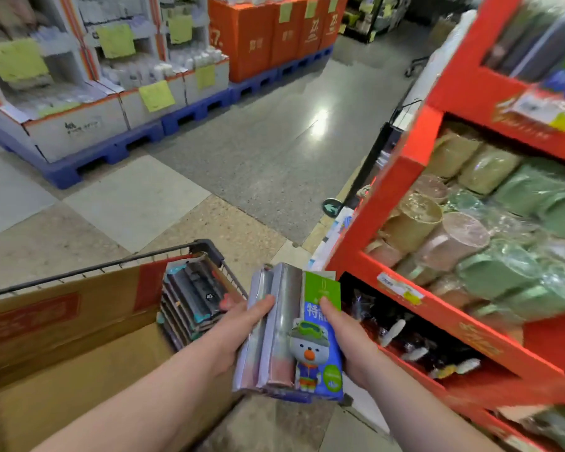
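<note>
A stack of flat packaged goods (287, 334) with shiny grey rolls and a blue-and-green card showing a cartoon bear is held low in the middle of the head view. My left hand (238, 324) grips its left edge, thumb on top. My right hand (343, 337) grips its right edge, thumb laid across the card. The stack hangs between a shopping cart (190, 251) on the left and a red shelf unit (402, 177) on the right.
A cardboard box (79, 334) fills the cart, with a stack of similar dark packs (193, 298) at its right end. The red shelf holds wrapped green, tan and brown cups (490, 243). Blue pallets (137, 141) with white and orange cartons stand across the aisle.
</note>
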The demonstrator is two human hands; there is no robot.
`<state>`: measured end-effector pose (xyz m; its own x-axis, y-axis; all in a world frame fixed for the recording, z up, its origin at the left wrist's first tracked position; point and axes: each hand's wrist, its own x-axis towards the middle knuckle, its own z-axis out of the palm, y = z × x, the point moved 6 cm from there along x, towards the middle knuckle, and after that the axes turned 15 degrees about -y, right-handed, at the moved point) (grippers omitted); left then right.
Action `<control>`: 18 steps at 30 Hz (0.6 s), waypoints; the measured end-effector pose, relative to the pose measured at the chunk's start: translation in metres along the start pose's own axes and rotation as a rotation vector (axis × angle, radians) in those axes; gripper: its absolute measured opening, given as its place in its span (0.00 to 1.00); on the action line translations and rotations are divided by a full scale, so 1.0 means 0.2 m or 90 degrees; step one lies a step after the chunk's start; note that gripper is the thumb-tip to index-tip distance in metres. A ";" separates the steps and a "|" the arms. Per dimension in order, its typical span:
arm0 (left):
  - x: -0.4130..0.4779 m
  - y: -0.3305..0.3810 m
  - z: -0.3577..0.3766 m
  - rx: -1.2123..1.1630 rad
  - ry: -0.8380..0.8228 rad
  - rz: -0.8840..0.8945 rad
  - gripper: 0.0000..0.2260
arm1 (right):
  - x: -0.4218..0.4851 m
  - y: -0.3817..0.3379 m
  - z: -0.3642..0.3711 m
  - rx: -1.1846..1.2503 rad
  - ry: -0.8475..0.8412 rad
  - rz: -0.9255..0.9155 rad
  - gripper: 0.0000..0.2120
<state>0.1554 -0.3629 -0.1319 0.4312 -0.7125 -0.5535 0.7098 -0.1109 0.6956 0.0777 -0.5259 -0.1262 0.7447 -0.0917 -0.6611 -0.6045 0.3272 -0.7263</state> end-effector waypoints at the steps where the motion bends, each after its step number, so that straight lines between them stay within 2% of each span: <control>1: 0.01 0.01 0.13 0.014 -0.024 0.004 0.19 | -0.08 -0.02 -0.10 -0.007 0.020 -0.017 0.24; 3: 0.03 0.03 0.39 0.037 -0.068 -0.001 0.16 | -0.25 -0.06 -0.28 0.003 0.049 -0.043 0.21; 8: 0.10 0.10 1.02 0.126 -0.154 0.034 0.25 | -0.69 -0.22 -0.73 0.001 0.108 -0.129 0.14; 14: 0.14 0.17 1.66 0.177 -0.218 0.089 0.16 | -1.17 -0.41 -1.19 -0.025 0.168 -0.201 0.10; 18: 0.14 0.22 1.94 0.220 -0.237 0.127 0.19 | -1.40 -0.54 -1.38 -0.058 0.156 -0.262 0.07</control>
<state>-0.0170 -0.6564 0.0602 0.2683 -0.9329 -0.2401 0.3835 -0.1252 0.9150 -0.1425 -0.7962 0.0854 0.8451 -0.4181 -0.3331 -0.3052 0.1343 -0.9428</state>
